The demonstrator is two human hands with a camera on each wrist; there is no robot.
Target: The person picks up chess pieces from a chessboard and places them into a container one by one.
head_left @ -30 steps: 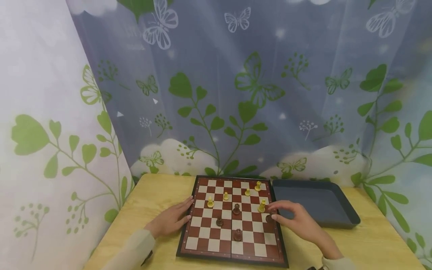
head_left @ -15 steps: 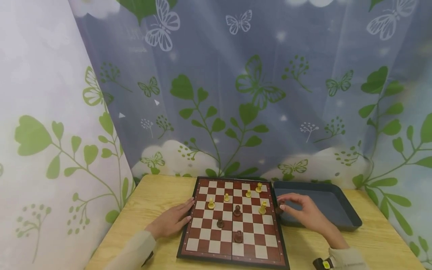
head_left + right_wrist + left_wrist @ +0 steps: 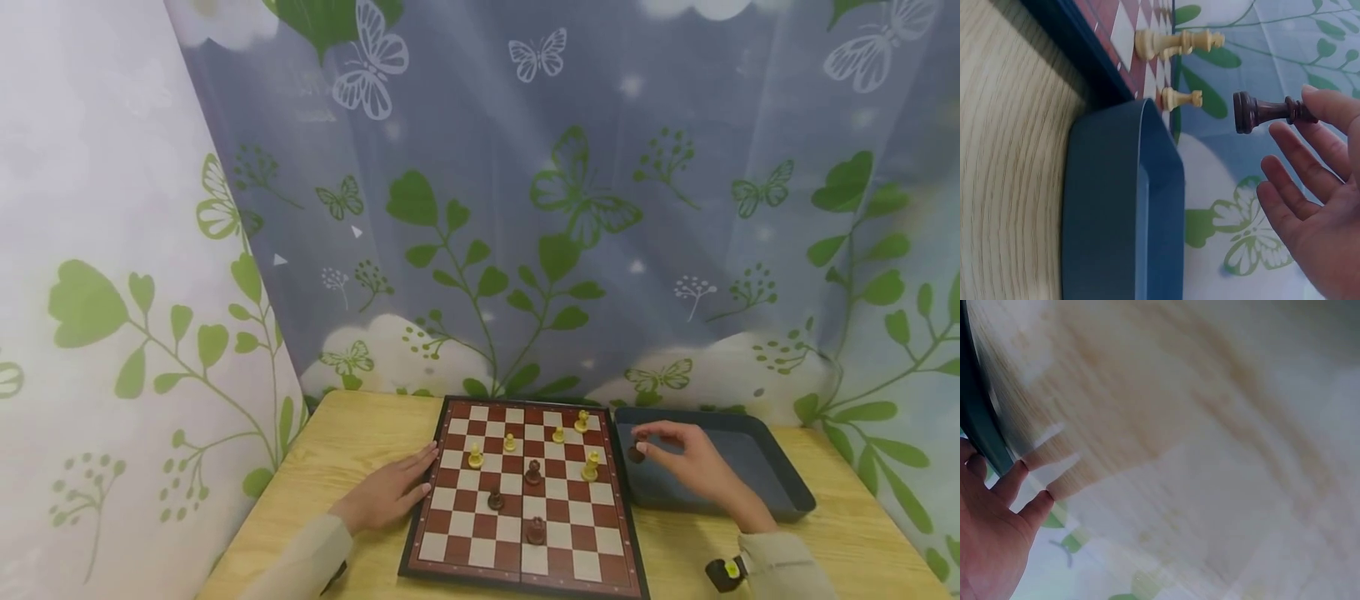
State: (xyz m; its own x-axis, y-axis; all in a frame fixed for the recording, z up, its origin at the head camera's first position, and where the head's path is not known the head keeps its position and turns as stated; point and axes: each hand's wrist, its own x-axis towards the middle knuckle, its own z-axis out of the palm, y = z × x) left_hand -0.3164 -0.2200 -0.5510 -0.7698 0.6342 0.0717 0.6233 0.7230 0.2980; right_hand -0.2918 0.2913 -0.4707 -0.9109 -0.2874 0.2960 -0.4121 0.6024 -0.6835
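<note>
Between thumb and fingertips my right hand [image 3: 693, 467] pinches a dark brown chess piece [image 3: 1266, 112] by its top. In the head view the piece appears over the left part of the dark tray [image 3: 791, 492]; the right wrist view has it held up in the air, its base outward. My left hand [image 3: 386, 492] lies with straight fingers against the left edge of the chessboard [image 3: 465, 546]. On the board stand several yellow pieces, among them one [image 3: 591, 467] near the right edge, and three dark ones, among them a piece [image 3: 536, 531] toward the front.
The tray sits close beside the board's right side, with a raised wall [image 3: 1107, 206] all round. Both lie on a wooden table [image 3: 360, 417]. A printed curtain [image 3: 480, 208] rises directly behind the table.
My right hand has carried the dark piece off the board's right edge and rightward over the tray. The left hand has stayed at the board's left edge.
</note>
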